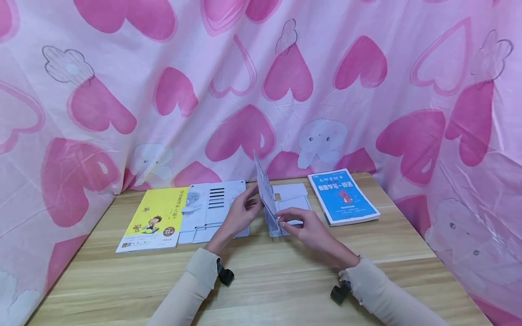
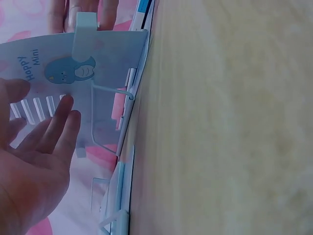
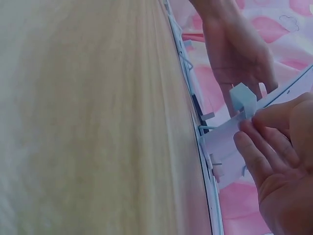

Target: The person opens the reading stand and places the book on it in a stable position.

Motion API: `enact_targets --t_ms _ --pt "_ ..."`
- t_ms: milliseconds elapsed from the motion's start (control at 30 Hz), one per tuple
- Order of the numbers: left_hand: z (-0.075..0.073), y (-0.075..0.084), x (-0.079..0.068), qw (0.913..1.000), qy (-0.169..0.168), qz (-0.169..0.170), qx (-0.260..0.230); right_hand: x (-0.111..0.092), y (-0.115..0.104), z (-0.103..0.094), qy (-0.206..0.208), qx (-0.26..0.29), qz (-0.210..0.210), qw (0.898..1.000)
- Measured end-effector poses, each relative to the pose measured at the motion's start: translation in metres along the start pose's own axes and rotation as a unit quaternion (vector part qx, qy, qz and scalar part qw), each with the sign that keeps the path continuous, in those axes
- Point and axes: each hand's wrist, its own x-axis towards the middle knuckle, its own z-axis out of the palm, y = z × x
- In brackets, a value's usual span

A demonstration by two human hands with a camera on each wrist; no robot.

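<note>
In the head view a pale book stand [image 1: 265,188] sits at the middle of the table with one panel raised nearly upright. My left hand [image 1: 244,209] is at the left face of that panel. In the left wrist view the fingers of that hand [image 2: 46,156] lie fairly straight over its slots, below a printed blue cartoon animal and the words "Happy Mini". My right hand [image 1: 299,224] pinches the panel's near edge. The right wrist view shows its fingertips [image 3: 247,128] at a light blue clip [image 3: 244,98] on that edge. A wire bracket [image 2: 93,117] sticks out from the panel.
Left of the hands, a second pale stand [image 1: 216,201] lies flat, with a yellow book [image 1: 157,217] beside it, partly over its left side. A blue book [image 1: 344,197] lies at the right. Behind the wooden table [image 1: 269,280] hangs a pink heart-patterned curtain [image 1: 240,131].
</note>
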Motion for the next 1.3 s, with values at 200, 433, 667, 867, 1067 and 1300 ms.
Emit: enact_targets --t_ms 200,433,667,867,1067,1300 --pt "-0.001 0.004 0.0 0.9986 0.052 0.011 0.008 0.003 0.004 -0.003 -0.004 -0.013 0.014 1.0" --pt "-0.004 0.03 -0.002 0.9884 0.125 0.086 0.001 0.008 0.02 -0.028 0.011 -0.193 -0.01 0.981" --pt "-0.015 0.042 -0.013 0.9798 0.074 0.167 0.082 0.009 0.033 -0.046 -0.011 -0.249 0.025 0.968" --pt "-0.018 0.038 -0.016 0.9756 0.063 0.17 0.124 0.013 0.032 -0.05 -0.04 -0.239 0.01 0.97" --pt "-0.02 0.034 -0.016 0.9821 0.059 0.158 0.085 0.016 0.034 -0.053 -0.06 -0.221 0.021 0.973" --pt "-0.02 0.033 -0.015 0.9845 0.051 0.158 0.056 0.015 0.034 -0.051 -0.061 -0.219 0.05 0.972"
